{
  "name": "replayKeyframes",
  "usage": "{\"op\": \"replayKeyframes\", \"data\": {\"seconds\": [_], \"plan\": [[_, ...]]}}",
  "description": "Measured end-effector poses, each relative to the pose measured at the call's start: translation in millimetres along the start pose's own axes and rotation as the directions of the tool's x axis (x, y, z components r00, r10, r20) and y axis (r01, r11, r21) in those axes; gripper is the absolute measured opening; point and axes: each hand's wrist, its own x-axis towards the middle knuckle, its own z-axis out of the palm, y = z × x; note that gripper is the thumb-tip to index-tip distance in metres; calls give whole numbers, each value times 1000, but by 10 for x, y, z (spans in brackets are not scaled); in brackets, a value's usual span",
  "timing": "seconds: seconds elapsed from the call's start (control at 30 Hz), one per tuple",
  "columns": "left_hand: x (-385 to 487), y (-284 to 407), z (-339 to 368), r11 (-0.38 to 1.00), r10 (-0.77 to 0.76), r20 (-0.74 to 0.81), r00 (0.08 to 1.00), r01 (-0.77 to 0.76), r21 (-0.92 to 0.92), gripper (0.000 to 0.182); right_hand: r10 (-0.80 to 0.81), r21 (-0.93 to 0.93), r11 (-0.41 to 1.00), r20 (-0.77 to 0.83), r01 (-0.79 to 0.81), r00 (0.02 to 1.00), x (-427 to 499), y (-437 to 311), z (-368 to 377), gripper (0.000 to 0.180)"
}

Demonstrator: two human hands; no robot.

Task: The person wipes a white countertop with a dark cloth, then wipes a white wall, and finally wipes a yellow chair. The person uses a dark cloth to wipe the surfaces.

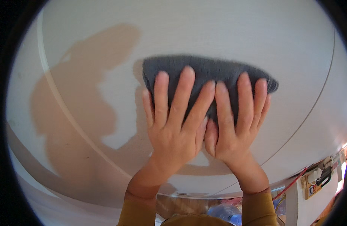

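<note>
A dark grey folded cloth (210,66) lies flat against a large pale panel surface (233,31), with its pointed end to the right. My left hand (172,124) presses the left part of the cloth, palm down and fingers spread. On its right part rests my right hand (233,124), fingers pointing up the panel. The two index fingertips and the thumbs come close together near the cloth's middle. Both palms hide the lower part of the cloth.
A light strip (64,108) runs down the panel at left, a thin dark seam (306,115) at right. Below right stands a white table (306,207) bearing a wooden tray (309,192) with a white cup (314,176). A clear plastic bottle (224,213) lies on the wooden floor (179,206).
</note>
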Motion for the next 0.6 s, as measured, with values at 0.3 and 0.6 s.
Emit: {"op": "replayKeyframes", "data": {"seconds": [0.3,0.6], "plan": [[-1258,-230,68,999,-32,67,997,30,24,37,-159,-12,987,93,161,983,-967,-415,164,39],[-267,-705,-250,997,31,24,999,-32,64,46,-38,84,996,11,37,999,117,-683,280,40]]}}
